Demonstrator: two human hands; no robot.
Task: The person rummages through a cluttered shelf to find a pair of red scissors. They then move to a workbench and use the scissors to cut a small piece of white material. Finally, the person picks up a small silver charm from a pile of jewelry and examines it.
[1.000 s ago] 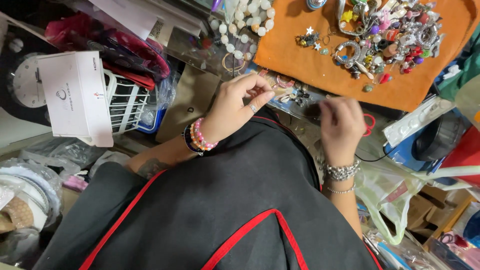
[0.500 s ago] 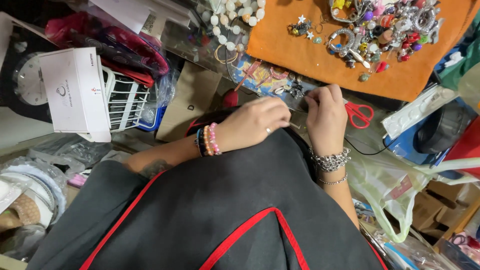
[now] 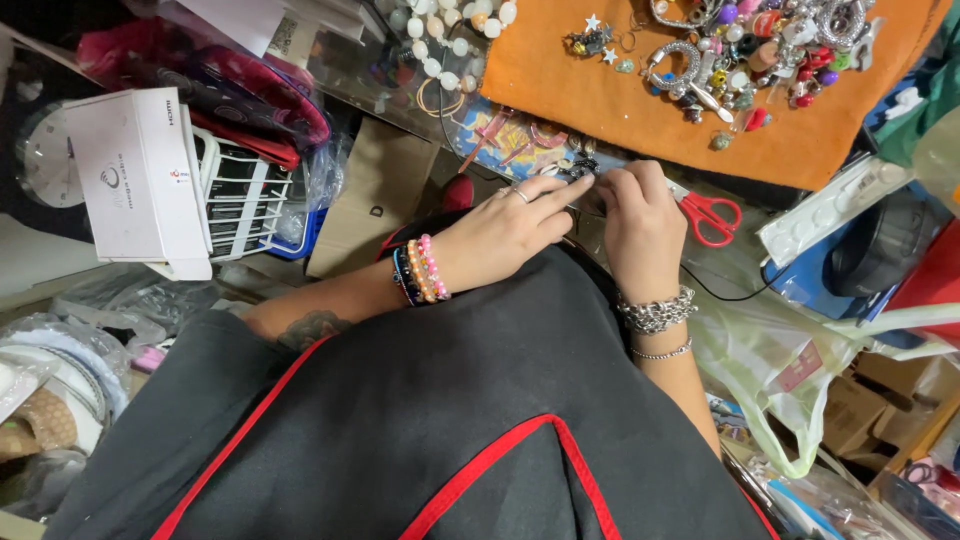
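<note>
Since half a second ago: hands drawn closer together, left forefinger now stretched toward right hand. Small dark charm (image 3: 580,168) at table edge, between both hands, below orange mat (image 3: 600,95). Left hand (image 3: 505,232): fingers extended, pressed together, tips touching charm. Right hand (image 3: 640,225): fingers curled, pinching charm, grip partly hidden. One pair red scissors (image 3: 712,215) just beside right hand. One white box (image 3: 140,175) well apart, far left. Three bracelets on left wrist, two on right.
</note>
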